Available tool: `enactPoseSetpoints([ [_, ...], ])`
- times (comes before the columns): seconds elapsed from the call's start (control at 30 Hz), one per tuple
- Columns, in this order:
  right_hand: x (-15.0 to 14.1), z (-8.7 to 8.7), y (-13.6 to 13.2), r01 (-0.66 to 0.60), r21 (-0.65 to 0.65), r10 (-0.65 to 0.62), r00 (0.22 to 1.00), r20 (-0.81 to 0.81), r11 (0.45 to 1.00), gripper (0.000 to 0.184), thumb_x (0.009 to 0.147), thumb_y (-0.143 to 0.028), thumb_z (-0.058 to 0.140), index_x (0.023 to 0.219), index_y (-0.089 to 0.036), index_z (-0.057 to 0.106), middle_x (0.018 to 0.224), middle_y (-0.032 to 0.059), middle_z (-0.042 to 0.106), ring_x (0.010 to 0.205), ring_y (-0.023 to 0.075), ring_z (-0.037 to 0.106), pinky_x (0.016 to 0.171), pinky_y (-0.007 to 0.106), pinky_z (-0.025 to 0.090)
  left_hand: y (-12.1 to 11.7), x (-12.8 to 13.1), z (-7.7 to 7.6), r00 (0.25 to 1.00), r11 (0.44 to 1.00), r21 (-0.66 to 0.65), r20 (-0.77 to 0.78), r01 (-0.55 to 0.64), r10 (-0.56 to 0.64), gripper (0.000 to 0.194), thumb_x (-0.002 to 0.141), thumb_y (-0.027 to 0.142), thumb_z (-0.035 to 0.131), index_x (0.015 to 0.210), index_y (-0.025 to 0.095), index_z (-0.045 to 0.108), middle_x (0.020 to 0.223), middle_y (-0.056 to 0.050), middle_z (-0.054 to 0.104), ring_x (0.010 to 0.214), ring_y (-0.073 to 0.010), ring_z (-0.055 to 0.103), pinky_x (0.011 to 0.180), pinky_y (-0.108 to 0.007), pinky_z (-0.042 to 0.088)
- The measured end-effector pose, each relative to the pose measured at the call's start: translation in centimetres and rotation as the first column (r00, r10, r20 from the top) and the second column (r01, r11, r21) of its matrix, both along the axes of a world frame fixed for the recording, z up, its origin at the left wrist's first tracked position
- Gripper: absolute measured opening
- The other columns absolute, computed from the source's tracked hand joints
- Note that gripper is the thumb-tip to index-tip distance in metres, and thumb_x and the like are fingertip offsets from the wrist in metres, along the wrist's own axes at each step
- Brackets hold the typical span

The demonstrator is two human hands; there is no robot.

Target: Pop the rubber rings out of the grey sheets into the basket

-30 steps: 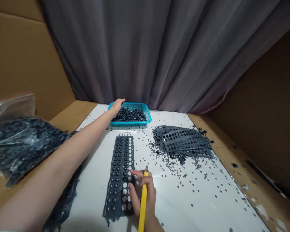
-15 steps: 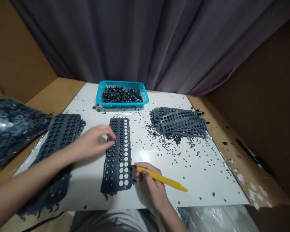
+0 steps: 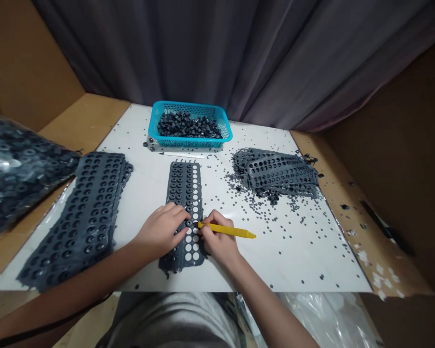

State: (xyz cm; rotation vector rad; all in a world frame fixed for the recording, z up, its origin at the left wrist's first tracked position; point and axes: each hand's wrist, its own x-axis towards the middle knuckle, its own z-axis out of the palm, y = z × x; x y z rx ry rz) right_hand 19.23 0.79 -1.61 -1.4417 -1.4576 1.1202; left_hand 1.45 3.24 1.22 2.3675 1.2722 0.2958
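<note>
A narrow dark rubber sheet (image 3: pixel 184 181) lies on the white tabletop, its rows filled with round ring-shaped parts on the left and showing white open holes along the right. My left hand (image 3: pixel 163 227) rests on the sheet, thumb and forefinger apart on either side of one small rubber part (image 3: pixel 189 224). Gripped in my right hand (image 3: pixel 219 241) is a yellow pen-shaped tool (image 3: pixel 232 230). Its dark tip meets the sheet beside that part, close to my left fingertips. Fingers partly hide what the tip touches.
A blue basket (image 3: pixel 190 141) of small black parts stands at the back, a white pencil-like stick (image 3: pixel 183 155) before it. Stacked sheets (image 3: pixel 94 203) lie left beside a filled plastic bag (image 3: pixel 18 169). Punched sheets (image 3: pixel 279 169) and scattered dark discs are at right.
My right hand has brought the yellow tool up and left onto the sheet. My left hand has shifted down toward its tip. The whole view has tilted slightly.
</note>
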Motion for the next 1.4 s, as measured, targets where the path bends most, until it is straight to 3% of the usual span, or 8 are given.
enactPoseSetpoints([
  [0.23,-0.3,0.9,-0.1,-0.040,0.029,0.037,0.997,0.070,0.999,0.012,0.068,-0.012,0.047,0.062,-0.021,0.042,0.049,-0.0059,0.042,0.045,0.0096,0.037,0.046,0.022,0.029,0.3,0.0,-0.5,0.999,0.999,0.019,-0.021,0.028,-0.028,0.016,0.081,0.024,0.053,0.093,0.020,0.062,0.088,-0.006,0.061,0.087,-0.0244,0.051,0.077,-0.036,0.038],
  [0.4,-0.8,1.9,0.3,-0.109,0.030,0.101,0.975,0.197,0.994,0.015,0.070,-0.011,0.043,0.061,-0.021,0.036,0.049,-0.0062,0.037,0.045,0.0092,0.034,0.047,0.022,0.027,0.4,0.7,0.1,0.961,0.971,0.143,-0.230,0.191,-0.155,0.014,0.085,0.021,0.050,0.088,0.018,0.064,0.081,-0.006,0.061,0.080,-0.0229,0.051,0.069,-0.035,0.037],
  [0.6,-0.8,2.0,0.4,-0.145,0.027,0.137,0.970,0.199,0.989,0.014,0.070,-0.010,0.042,0.062,-0.021,0.036,0.051,-0.0058,0.037,0.046,0.0090,0.034,0.048,0.021,0.028,1.0,0.6,-0.5,0.858,0.835,0.287,-0.374,0.469,-0.353,0.019,0.086,0.007,0.044,0.077,0.014,0.060,0.073,-0.006,0.057,0.071,-0.0200,0.049,0.065,-0.032,0.037],
  [0.7,-0.7,2.0,0.4,-0.146,0.027,0.138,0.972,0.190,0.989,0.014,0.069,-0.010,0.042,0.062,-0.020,0.036,0.051,-0.0056,0.038,0.046,0.0089,0.034,0.048,0.021,0.028,1.8,0.1,-1.1,0.829,0.787,0.311,-0.378,0.533,-0.412,0.023,0.088,0.007,0.039,0.076,0.014,0.057,0.073,-0.006,0.057,0.071,-0.0195,0.049,0.067,-0.032,0.038],
  [0.87,-0.4,1.8,0.6,-0.130,0.003,0.127,0.975,0.180,0.992,0.012,0.070,-0.011,0.044,0.062,-0.020,0.038,0.052,-0.0048,0.042,0.048,0.0093,0.038,0.049,0.021,0.029,2.7,-0.5,-1.5,0.908,0.900,0.131,-0.124,0.416,-0.401,0.018,0.090,0.013,0.040,0.082,0.015,0.055,0.080,-0.005,0.058,0.077,-0.0175,0.051,0.073,-0.029,0.042],
  [1.0,-0.2,1.5,0.6,-0.125,-0.012,0.125,0.979,0.163,0.992,0.012,0.071,-0.012,0.044,0.063,-0.019,0.040,0.053,-0.0048,0.043,0.050,0.0094,0.039,0.050,0.021,0.029,3.0,-1.0,-1.3,0.957,0.968,-0.062,0.180,0.242,-0.227,0.017,0.091,0.018,0.038,0.085,0.017,0.054,0.084,-0.003,0.059,0.081,-0.0148,0.053,0.075,-0.025,0.044],
  [1.2,-0.1,1.3,0.8,-0.127,-0.016,0.128,0.988,0.088,0.992,0.010,0.069,-0.012,0.046,0.062,-0.019,0.043,0.053,-0.0048,0.046,0.051,0.0097,0.041,0.051,0.021,0.030,4.7,-2.5,0.8,0.960,0.990,-0.133,0.269,-0.042,0.077,0.019,0.089,0.030,0.043,0.087,0.018,0.058,0.083,-0.002,0.061,0.078,-0.0147,0.055,0.071,-0.026,0.044],
  [1.4,0.0,0.2,1.5,-0.022,-0.064,0.021,0.999,-0.027,0.998,0.008,0.071,-0.015,0.047,0.065,-0.020,0.045,0.055,-0.0042,0.051,0.054,0.0114,0.046,0.052,0.021,0.033,4.0,-1.9,1.4,0.981,0.983,-0.104,0.135,0.154,-0.139,0.015,0.085,0.027,0.049,0.091,0.018,0.060,0.087,-0.003,0.061,0.085,-0.0175,0.054,0.076,-0.029,0.043],
])
